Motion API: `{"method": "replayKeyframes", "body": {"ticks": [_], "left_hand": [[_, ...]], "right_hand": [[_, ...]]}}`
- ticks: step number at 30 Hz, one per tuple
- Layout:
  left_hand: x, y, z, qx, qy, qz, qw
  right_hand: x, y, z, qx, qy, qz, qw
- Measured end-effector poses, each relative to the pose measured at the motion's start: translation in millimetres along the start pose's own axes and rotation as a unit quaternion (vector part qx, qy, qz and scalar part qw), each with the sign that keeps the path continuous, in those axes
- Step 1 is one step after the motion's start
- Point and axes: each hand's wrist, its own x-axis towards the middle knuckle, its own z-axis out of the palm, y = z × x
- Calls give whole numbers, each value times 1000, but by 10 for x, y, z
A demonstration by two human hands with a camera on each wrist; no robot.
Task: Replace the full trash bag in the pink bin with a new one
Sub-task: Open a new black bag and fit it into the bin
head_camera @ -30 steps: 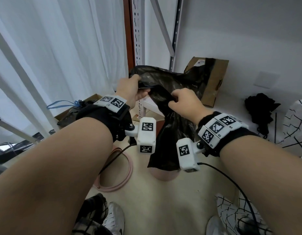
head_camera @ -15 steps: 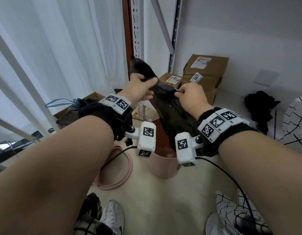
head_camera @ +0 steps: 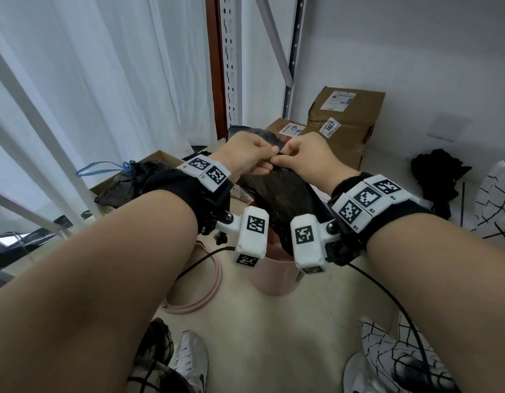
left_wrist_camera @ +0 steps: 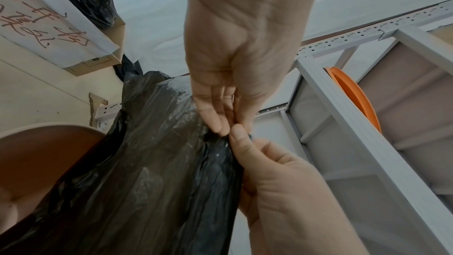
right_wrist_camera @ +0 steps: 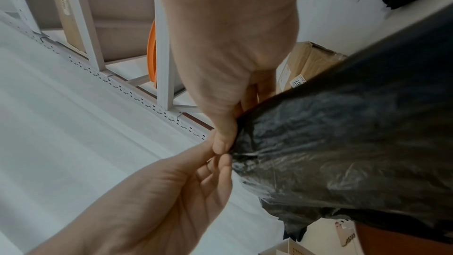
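The left hand pinches the top edge of the crinkled black plastic trash bag between its fingers and thumb. Touching it from the right, the right hand pinches the same edge. Below the fingers, the bag hangs into the round pink plastic bin on the floor.

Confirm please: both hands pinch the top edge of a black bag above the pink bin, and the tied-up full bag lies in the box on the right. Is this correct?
One thing is wrong: the full bag with blue ties lies in the box on the left, as the head view shows. The rest holds: the left hand and right hand pinch the black bag above the pink bin.
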Motion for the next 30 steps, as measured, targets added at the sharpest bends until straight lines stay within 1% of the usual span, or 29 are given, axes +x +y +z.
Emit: {"method": "replayKeyframes", "body": {"ticks": [3,5,7,10,13,16,20,22,25,27,30], "left_hand": [[10,-31,-39,15,11,-12,1000],[10,-56,-64,30,-3,-22,999],[9,-75,-70,41,-22,-30,998],[11,-75,-43,27,-19,-31,999],[28,-40,8,-6,10,-2,1000],[32,-9,35,3,21,20,1000],[16,-24,38,12,19,10,1000],[14,-41,34,22,31,12,999],[4,-39,23,31,23,7,999],[8,-40,17,37,19,1,999],[12,-25,36,39,46,16,998]], "right_hand": [[-55,-8,8,79,-44,28,996],[-71,-4,3,128,-57,57,988],[-70,2,-4,144,-56,71,985],[-50,6,-6,150,-47,76,985],[-21,5,18,164,-31,75,983],[-1,8,57,152,1,62,986],[-4,11,74,143,23,33,989],[-12,12,63,142,17,22,989],[-41,-1,50,133,-1,2,991],[-40,-9,53,126,5,3,992],[-3,-20,55,129,33,32,991]]}}
